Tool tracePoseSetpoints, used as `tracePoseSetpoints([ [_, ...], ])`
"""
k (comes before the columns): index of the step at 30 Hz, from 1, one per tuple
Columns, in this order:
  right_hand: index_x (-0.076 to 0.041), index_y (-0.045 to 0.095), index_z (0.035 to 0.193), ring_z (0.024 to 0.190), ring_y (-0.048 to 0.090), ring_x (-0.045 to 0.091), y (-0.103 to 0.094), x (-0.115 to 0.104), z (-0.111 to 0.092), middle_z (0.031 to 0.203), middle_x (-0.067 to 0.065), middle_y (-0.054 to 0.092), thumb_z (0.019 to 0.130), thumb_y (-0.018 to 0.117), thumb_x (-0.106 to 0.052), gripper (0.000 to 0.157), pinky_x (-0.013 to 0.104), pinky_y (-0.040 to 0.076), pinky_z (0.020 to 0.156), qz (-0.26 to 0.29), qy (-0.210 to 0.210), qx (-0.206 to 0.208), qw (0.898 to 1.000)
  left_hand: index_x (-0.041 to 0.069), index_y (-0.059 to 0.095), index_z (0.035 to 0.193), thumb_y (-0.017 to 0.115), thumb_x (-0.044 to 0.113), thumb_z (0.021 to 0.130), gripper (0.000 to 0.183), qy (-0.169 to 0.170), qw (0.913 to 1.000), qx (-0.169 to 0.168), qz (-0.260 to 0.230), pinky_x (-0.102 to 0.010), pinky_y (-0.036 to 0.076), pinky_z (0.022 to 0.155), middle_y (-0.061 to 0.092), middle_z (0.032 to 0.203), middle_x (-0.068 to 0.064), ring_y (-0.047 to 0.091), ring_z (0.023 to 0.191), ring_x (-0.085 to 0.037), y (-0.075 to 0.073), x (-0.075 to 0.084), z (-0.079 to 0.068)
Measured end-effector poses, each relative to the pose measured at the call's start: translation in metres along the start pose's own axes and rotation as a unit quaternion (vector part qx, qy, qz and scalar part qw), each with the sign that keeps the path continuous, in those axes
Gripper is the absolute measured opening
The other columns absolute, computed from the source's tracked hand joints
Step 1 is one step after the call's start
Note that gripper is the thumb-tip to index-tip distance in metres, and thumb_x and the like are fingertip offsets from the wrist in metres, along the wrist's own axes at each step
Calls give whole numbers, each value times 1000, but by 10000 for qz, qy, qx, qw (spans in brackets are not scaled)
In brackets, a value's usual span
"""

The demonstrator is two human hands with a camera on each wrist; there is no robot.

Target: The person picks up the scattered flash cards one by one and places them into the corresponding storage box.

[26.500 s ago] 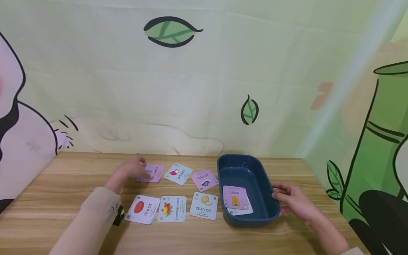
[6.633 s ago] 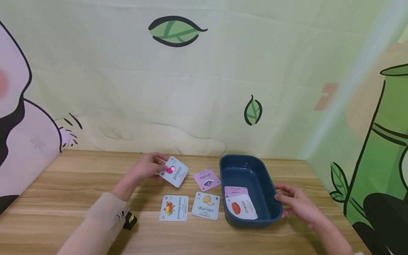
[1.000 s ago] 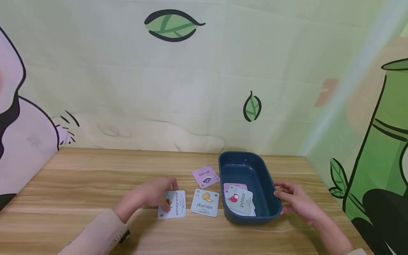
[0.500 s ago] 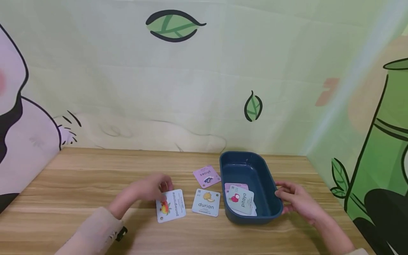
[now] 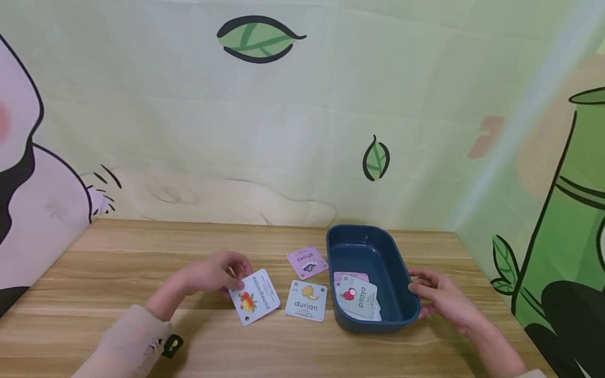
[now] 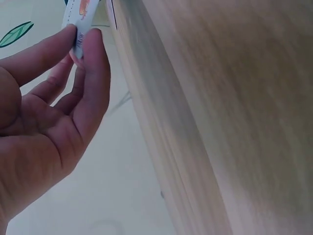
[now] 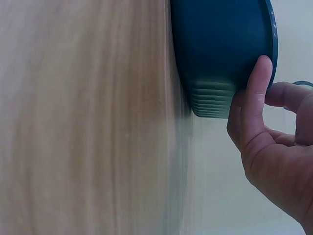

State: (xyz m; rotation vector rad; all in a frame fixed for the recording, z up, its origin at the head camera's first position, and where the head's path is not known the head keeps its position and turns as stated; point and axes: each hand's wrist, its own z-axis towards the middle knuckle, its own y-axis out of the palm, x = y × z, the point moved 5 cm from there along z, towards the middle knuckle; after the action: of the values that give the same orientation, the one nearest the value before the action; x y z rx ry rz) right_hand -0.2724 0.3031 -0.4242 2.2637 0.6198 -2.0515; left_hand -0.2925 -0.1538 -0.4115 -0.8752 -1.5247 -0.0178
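Note:
Between thumb and fingers, my left hand (image 5: 215,273) pinches the corner of a pomegranate picture card (image 5: 255,298), which is tilted above the table. The left wrist view shows this card (image 6: 84,19) nearly edge-on at the fingertips. My right hand (image 5: 441,299) grips the right rim of a dark blue plastic bin (image 5: 366,326); in the right wrist view the thumb (image 7: 258,81) lies against its outer wall. Inside the bin, a pitaya card (image 5: 358,295) tops a small pile that partly hides a purple card and white ones. A durian card (image 5: 306,301) and a purple shoes card (image 5: 307,262) lie on the table.
The wooden tabletop (image 5: 142,257) ends at the back against a pale green printed cloth (image 5: 302,121). The bin stands immediately right of the durian and shoes cards. A black object (image 5: 172,346) shows at the left sleeve's cuff.
The pitaya card, earlier in my left hand, now lies in the bin; the trousers and meat cards have left the table. My left hand has just lifted and turned the pomegranate card.

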Motion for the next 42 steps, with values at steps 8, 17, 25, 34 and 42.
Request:
tracePoseSetpoints([
  [8,18,29,148,80,64,21,1,-1,-1,106,15,59,104,56,-9,58,35,60,61,-17,10,19,10000,-3,61,113,68,-5,92,22,181,9979,-51,-626,-38,60,71,56,99,-16,65,87,-26,-4,-1,2],
  [17,17,30,149,80,65,23,0,1,0,107,16,59,103,56,-9,58,36,60,60,-25,68,108,9999,-8,59,116,68,-6,92,25,408,9925,212,-1136,-41,62,75,56,101,-19,65,89,-28,1,4,7],
  [25,17,29,149,81,64,23,0,1,-1,109,17,59,104,56,-8,58,36,60,61,-18,55,79,10000,-10,56,119,68,-5,93,29,594,9864,463,-1463,-46,62,76,58,103,-20,66,87,-28,10,8,15],
  [34,18,28,148,87,66,22,1,0,0,108,16,59,104,56,-9,59,36,60,62,-5,-42,-57,10000,-10,56,120,67,-6,93,30,704,9818,539,-1681,-48,61,78,57,104,-21,65,91,-30,23,18,22],
  [42,17,29,148,89,65,23,0,0,0,111,18,59,104,56,-10,59,37,60,62,-37,-6,14,10000,-11,53,122,65,-7,93,31,808,9765,571,-1914,-47,61,78,55,104,-20,66,91,-29,33,29,31],
])
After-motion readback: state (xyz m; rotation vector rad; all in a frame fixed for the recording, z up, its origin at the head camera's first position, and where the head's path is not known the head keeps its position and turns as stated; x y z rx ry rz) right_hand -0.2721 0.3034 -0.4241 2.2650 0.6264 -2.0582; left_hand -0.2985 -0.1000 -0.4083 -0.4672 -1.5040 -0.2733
